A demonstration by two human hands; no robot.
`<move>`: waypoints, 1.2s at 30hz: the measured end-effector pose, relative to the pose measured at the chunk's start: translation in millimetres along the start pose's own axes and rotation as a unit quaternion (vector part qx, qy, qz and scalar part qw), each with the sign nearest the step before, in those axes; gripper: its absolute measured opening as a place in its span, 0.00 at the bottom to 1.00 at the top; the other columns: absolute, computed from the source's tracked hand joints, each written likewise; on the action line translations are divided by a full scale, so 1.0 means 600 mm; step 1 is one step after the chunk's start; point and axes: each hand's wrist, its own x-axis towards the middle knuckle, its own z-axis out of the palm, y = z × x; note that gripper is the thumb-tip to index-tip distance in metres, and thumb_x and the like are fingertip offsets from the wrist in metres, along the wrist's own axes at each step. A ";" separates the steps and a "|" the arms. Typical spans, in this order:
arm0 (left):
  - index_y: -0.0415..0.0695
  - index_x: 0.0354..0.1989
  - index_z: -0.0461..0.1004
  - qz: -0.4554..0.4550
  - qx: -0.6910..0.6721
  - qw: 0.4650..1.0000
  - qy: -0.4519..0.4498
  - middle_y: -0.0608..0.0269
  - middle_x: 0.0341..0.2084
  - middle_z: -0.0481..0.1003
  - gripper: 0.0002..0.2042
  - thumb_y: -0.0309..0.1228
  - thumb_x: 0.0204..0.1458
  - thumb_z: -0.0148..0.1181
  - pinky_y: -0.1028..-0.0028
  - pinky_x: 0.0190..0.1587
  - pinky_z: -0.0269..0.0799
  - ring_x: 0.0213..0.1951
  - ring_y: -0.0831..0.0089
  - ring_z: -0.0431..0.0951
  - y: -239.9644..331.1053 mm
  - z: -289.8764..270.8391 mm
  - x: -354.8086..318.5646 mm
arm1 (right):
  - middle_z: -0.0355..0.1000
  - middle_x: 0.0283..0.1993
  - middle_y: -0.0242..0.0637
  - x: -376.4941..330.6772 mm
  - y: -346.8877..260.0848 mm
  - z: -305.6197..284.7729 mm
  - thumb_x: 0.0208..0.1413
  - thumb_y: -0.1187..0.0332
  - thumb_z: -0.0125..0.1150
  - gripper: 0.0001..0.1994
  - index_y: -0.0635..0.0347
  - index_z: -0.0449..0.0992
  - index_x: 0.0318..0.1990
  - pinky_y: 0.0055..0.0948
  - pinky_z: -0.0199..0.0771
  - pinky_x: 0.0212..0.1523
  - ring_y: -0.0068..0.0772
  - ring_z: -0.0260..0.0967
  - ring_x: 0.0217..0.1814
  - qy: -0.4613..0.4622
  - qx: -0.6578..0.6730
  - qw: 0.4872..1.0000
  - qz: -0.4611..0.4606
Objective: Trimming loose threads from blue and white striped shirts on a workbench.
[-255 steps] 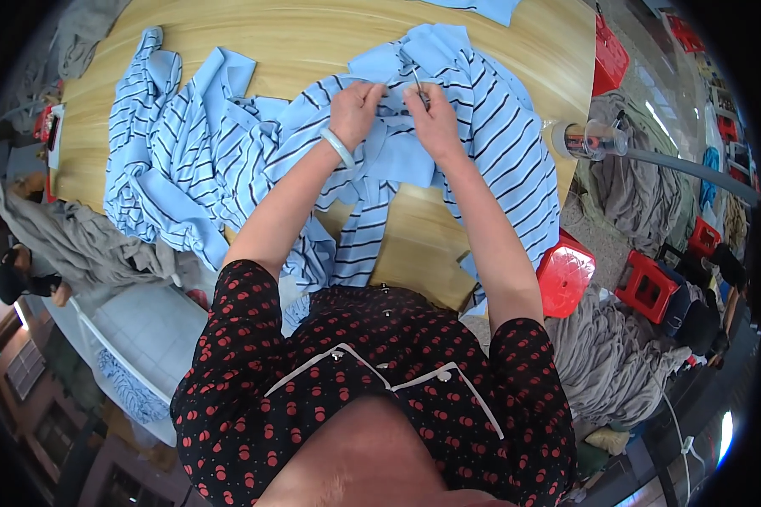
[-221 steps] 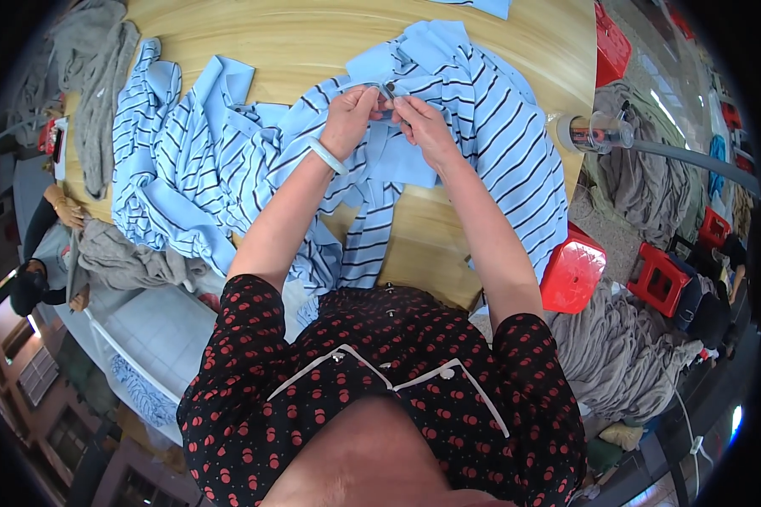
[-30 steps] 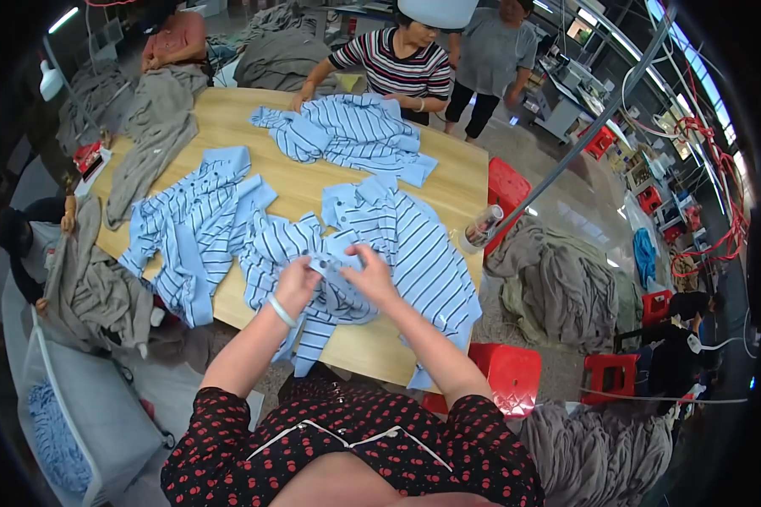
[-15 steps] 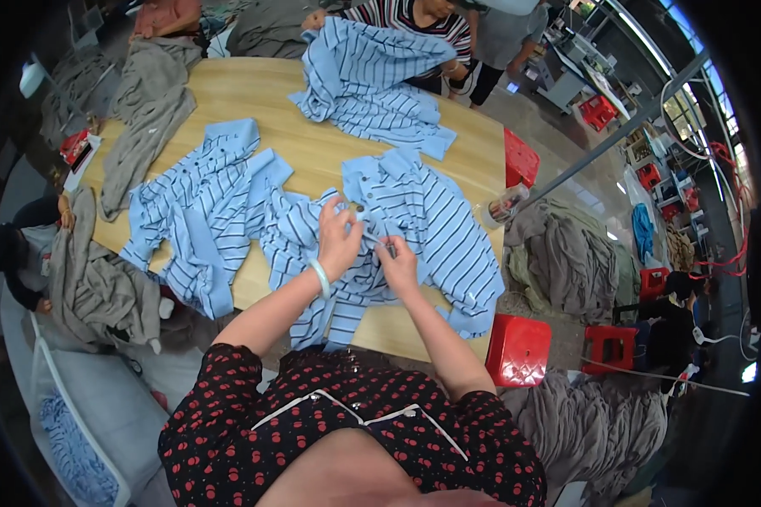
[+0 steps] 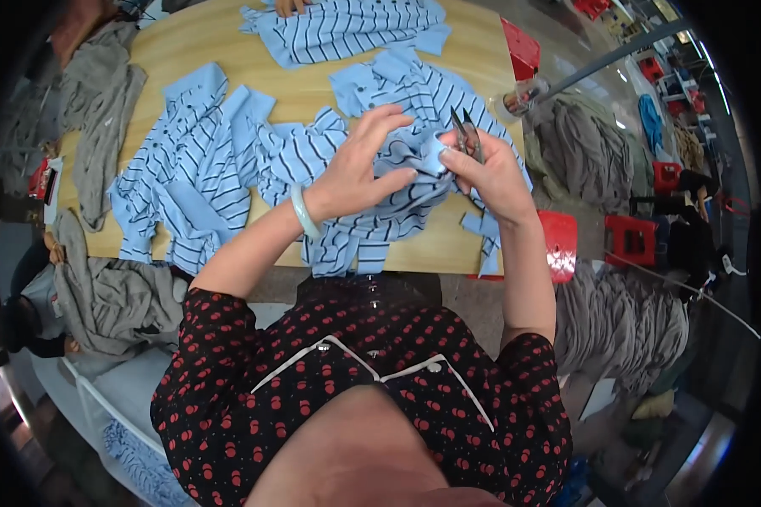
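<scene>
Bunching at the centre of the frame, the shirt (image 5: 372,182) is light blue with dark thin stripes, crumpled and lifted off the wooden desk (image 5: 304,101). The left hand (image 5: 359,169) has its grip closed on a fold of it; the right hand (image 5: 486,169) pinches its edge while holding small snips (image 5: 467,135).

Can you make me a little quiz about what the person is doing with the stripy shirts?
1. True or false: the right hand holds small metal snips.
2. What does the left hand grip? A) a grey garment B) the blue striped shirt C) a red stool
3. What is worn on the left wrist?

Key:
1. True.
2. B.
3. A pale green bangle.
</scene>
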 end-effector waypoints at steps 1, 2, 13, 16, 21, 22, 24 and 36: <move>0.40 0.46 0.60 -0.005 -0.007 1.000 -0.008 0.50 0.45 0.61 0.22 0.31 0.40 0.55 0.67 0.50 0.57 0.50 0.57 0.60 -0.005 -0.001 0.004 | 0.62 0.21 0.22 0.000 0.006 0.002 0.46 0.70 0.57 0.07 0.61 0.69 0.33 0.11 0.53 0.16 0.09 0.53 0.16 0.006 0.005 1.000 0.008; 0.39 0.45 0.61 -0.041 -0.070 0.994 -0.074 0.51 0.43 0.63 0.21 0.29 0.40 0.53 0.68 0.49 0.58 0.49 0.58 0.62 -0.010 -0.001 0.006 | 0.62 0.21 0.22 -0.001 0.012 0.005 0.46 0.70 0.57 0.08 0.61 0.69 0.33 0.11 0.52 0.16 0.09 0.52 0.16 -0.002 0.015 1.000 0.023; 0.35 0.39 0.65 -0.042 -0.195 0.950 -0.240 0.53 0.37 0.68 0.17 0.22 0.37 0.42 0.72 0.48 0.60 0.43 0.62 0.67 -0.033 0.004 0.041 | 0.61 0.20 0.21 -0.008 0.000 0.002 0.47 0.67 0.56 0.08 0.60 0.70 0.33 0.11 0.49 0.16 0.08 0.51 0.17 -0.086 -0.008 0.995 0.045; 0.34 0.32 0.69 0.002 -0.186 0.962 -0.202 0.54 0.30 0.71 0.12 0.22 0.39 0.41 0.74 0.44 0.63 0.38 0.66 0.70 -0.045 -0.014 0.049 | 0.61 0.20 0.21 -0.008 -0.002 -0.016 0.47 0.68 0.56 0.07 0.60 0.70 0.32 0.11 0.50 0.16 0.08 0.52 0.17 -0.074 -0.026 0.997 0.021; 0.37 0.28 0.69 -0.077 -0.184 0.953 -0.227 0.66 0.19 0.65 0.10 0.26 0.43 0.41 0.80 0.26 0.60 0.23 0.81 0.61 0.026 -0.076 0.051 | 0.61 0.21 0.21 -0.001 -0.030 -0.037 0.47 0.67 0.55 0.07 0.61 0.70 0.32 0.10 0.51 0.17 0.08 0.52 0.18 -0.057 -0.060 0.996 -0.043; 0.37 0.28 0.69 -0.080 -0.183 0.953 -0.227 0.66 0.19 0.65 0.10 0.26 0.43 0.41 0.80 0.26 0.60 0.23 0.81 0.61 0.031 -0.073 0.047 | 0.61 0.21 0.21 0.003 -0.030 -0.036 0.47 0.67 0.55 0.07 0.61 0.70 0.32 0.10 0.51 0.17 0.08 0.52 0.18 -0.059 -0.057 0.996 -0.043; 0.37 0.30 0.69 -0.246 -0.275 0.914 -0.166 0.71 0.21 0.67 0.10 0.28 0.46 0.41 0.81 0.28 0.61 0.25 0.83 0.63 0.037 -0.063 0.042 | 0.61 0.21 0.21 0.014 -0.025 -0.030 0.47 0.67 0.55 0.07 0.61 0.70 0.32 0.10 0.50 0.17 0.08 0.52 0.18 -0.042 -0.074 0.995 -0.050; 0.35 0.35 0.70 -0.448 -0.459 0.764 -0.073 0.65 0.28 0.73 0.09 0.28 0.50 0.48 0.84 0.31 0.67 0.27 0.84 0.71 -0.027 0.004 -0.003 | 0.67 0.35 0.37 0.033 0.127 0.003 0.52 0.61 0.47 0.15 0.61 0.63 0.43 0.20 0.64 0.34 0.21 0.64 0.32 0.191 -0.261 0.940 -0.111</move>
